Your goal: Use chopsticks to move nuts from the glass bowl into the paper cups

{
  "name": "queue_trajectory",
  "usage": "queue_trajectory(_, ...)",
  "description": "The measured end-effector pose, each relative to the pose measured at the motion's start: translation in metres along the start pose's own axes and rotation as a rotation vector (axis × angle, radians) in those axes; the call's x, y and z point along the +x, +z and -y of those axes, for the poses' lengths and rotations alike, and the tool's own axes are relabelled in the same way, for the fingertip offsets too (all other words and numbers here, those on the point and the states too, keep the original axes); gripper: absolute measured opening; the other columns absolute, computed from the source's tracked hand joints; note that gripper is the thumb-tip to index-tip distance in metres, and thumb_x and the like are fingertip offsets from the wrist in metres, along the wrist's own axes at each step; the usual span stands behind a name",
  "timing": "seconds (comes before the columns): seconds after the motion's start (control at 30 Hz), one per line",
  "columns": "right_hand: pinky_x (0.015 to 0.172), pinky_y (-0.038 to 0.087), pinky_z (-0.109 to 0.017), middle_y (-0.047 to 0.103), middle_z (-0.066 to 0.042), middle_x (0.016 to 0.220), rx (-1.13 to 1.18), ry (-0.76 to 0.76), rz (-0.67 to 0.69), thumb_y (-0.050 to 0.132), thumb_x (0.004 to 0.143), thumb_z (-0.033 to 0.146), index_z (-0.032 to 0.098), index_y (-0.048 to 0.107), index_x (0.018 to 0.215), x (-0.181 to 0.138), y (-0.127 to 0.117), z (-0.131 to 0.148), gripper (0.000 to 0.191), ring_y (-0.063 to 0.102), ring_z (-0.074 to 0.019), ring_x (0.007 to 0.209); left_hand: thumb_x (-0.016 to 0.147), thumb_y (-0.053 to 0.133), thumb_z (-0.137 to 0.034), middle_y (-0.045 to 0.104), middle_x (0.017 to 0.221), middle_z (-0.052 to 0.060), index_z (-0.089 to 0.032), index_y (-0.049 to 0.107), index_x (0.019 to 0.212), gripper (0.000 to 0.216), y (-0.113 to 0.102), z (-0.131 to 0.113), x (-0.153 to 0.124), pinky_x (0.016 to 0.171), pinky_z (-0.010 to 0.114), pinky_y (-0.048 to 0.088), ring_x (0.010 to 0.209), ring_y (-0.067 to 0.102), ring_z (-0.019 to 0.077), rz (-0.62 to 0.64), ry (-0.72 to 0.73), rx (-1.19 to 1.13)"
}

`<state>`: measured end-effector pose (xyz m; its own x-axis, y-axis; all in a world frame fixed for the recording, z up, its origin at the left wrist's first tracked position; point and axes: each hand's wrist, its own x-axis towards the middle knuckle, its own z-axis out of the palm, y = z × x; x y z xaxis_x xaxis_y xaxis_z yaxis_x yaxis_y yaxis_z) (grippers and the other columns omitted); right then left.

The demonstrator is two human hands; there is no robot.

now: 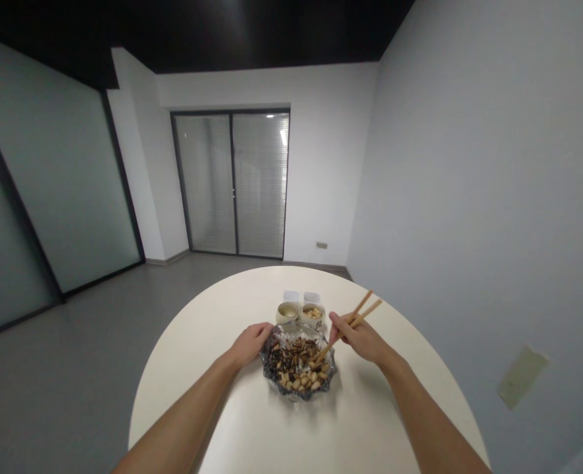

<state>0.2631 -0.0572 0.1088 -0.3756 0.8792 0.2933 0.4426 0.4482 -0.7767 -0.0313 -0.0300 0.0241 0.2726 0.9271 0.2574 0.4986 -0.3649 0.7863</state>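
Note:
In the head view a scalloped clear glass bowl (299,397) stands on the table, filled with mixed nuts and seeds. Pale nuts (301,382) lie at its near side, with dark seeds to the left and striped seeds at the back. My left hand (253,343) is closed at the bowl's left rim, its fingertips partly hidden. Wooden chopsticks (358,316) are gripped in my right hand (355,336), above the bowl's right side. Their tips reach down among the nuts; whether they pinch one I cannot tell.
Behind the bowl stand two small cups: the left one (287,314) looks bare inside, the right one (313,324) holds pale nuts. Two whitish flat pieces (291,296) lie beyond them. The round white table (197,342) stands close to the right wall (469,197).

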Motion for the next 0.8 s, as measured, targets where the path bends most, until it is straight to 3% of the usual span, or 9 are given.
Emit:
queue_trajectory(0.53, 0.049, 0.032, -0.024, 0.050, -0.001, 0.047, -0.003, -0.006, 0.029, 0.038, 0.095, 0.063, 0.017, 0.074, 0.058, -0.0002, 0.0007, 0.0028, 0.070, 0.043, -0.0124, 0.048, 0.094, 0.033, -0.054, 0.074, 0.094, 0.006, -0.018, 0.072, 0.089, 0.054, 0.0006, 0.0033, 0.0013, 0.083, 0.030, 0.046, 0.091, 0.063, 0.0235, -0.003, 0.004, 0.015)
queue_trajectory(0.8, 0.046, 0.028, -0.024, 0.041, 0.002, 0.043, 0.051, 0.019, 0.031, 0.039, 0.094, 0.064, 0.017, 0.073, 0.058, -0.0010, 0.0008, 0.0041, 0.068, 0.036, -0.0114, 0.044, 0.095, 0.033, -0.054, 0.075, 0.094, 0.006, -0.018, 0.072, 0.088, 0.053, 0.0001, 0.0013, 0.0004, 0.082, 0.030, 0.046, 0.089, 0.063, 0.0231, -0.012, 0.011, 0.020)
